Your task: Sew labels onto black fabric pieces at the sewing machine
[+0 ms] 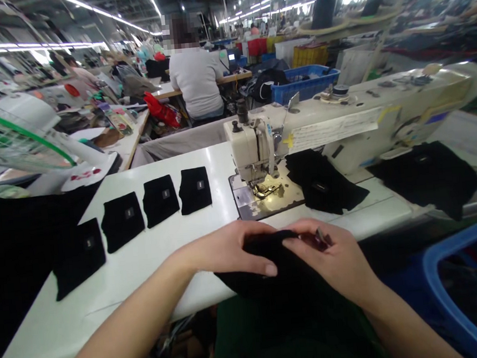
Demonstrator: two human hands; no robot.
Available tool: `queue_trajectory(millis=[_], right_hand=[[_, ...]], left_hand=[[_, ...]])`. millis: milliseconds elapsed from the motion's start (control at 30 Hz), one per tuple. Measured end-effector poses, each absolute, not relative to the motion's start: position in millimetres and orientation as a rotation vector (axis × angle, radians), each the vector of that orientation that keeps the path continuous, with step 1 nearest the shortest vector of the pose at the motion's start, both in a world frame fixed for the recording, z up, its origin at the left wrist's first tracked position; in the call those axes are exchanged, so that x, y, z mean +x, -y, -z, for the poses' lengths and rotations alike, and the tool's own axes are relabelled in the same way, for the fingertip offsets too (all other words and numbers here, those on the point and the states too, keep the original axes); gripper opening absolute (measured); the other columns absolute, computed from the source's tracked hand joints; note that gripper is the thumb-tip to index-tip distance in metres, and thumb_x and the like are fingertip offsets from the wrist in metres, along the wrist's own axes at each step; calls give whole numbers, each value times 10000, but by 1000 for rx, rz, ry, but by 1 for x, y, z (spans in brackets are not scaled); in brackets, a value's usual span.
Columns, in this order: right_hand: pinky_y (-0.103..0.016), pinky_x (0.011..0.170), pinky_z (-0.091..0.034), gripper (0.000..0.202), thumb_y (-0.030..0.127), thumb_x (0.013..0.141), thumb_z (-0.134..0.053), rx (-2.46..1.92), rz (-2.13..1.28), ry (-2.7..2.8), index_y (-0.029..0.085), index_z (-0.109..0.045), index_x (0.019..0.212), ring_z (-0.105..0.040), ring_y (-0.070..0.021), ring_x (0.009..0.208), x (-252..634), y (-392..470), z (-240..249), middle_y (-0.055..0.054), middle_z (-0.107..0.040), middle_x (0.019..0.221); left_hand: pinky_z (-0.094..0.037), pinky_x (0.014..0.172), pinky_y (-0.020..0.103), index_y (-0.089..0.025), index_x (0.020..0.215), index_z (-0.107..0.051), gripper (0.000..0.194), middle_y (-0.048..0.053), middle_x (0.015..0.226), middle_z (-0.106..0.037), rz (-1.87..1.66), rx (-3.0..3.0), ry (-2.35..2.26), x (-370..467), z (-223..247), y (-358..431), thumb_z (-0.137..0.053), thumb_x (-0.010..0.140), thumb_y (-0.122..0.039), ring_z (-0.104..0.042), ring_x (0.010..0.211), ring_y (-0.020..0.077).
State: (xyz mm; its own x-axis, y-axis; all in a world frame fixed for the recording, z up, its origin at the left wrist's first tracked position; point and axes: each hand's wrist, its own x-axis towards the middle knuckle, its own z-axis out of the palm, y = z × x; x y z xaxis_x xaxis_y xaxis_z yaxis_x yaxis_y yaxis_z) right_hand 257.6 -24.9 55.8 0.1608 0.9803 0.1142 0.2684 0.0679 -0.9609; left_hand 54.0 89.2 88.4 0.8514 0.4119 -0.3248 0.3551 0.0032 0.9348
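Observation:
A piece of black fabric [285, 255] is held up at the front edge of the white table, close to my body. My left hand [232, 249] grips it from the left, thumb on the near face and fingers behind. My right hand [335, 257] pinches its upper right edge between thumb and fingers. A small metal tool [321, 237] shows between the right fingers; its kind is unclear. Just beyond my hands stands a sewing machine [256, 144], its presser foot [265, 190] over a worn metal plate. Nothing lies under the foot that I can make out.
Several black fabric pieces [195, 190] with small labels lie in a row on the white table [177, 237]. More black pieces [324, 182] rest right of the needle. A fan [21, 131] stands left, a blue-rimmed bin [433, 273] right. A person [195, 79] sits ahead.

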Motion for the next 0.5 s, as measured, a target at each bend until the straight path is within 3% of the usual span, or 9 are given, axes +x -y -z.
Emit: queue_trajectory(millis=[100,200,267,367,500], right_hand=[[-263,559,-442,357,474,835,-680,-1454,-835,1164,215,-705,1079,-513,-119,577,255,22,-54,-35,-719,949],[-272,584,-447,521,523,797,-700,-1524,-1089,1119,213,-643,1212,-552,-139,634,256,25,-41,-57,-709,1048],[-271,587,-426,409,487,784,-700,-1578,-1288,1185,193,-687,1067,-535,-145,629,254,31,-29,-29,-691,872],[-268,580,-379,272,455,786,-643,-1645,-1346,1218,185,-649,758,-472,-140,598,246,40,-15,23,-547,627],[-267,575,-363,286,465,761,-618,-1644,-1340,1198,194,-597,671,-444,-137,588,237,44,-9,37,-483,583]], left_hand=[[-545,694,254,-182,955,-748,252,5,830,-753,-219,1324,-739,71,-76,-73,-808,744,-305,-679,705,151],[-554,684,242,-160,945,-728,259,34,853,-762,-562,949,-863,73,-63,-70,-825,725,-257,-689,708,150],[-564,700,243,-137,922,-731,256,61,869,-764,-674,807,-876,69,-57,-74,-835,704,-221,-699,740,161],[-564,713,242,-126,913,-744,280,75,896,-766,-709,772,-879,59,-52,-87,-853,664,-191,-702,758,164],[-533,706,259,-130,906,-760,344,70,870,-761,-597,935,-979,47,-50,-114,-875,659,-340,-684,747,164]])
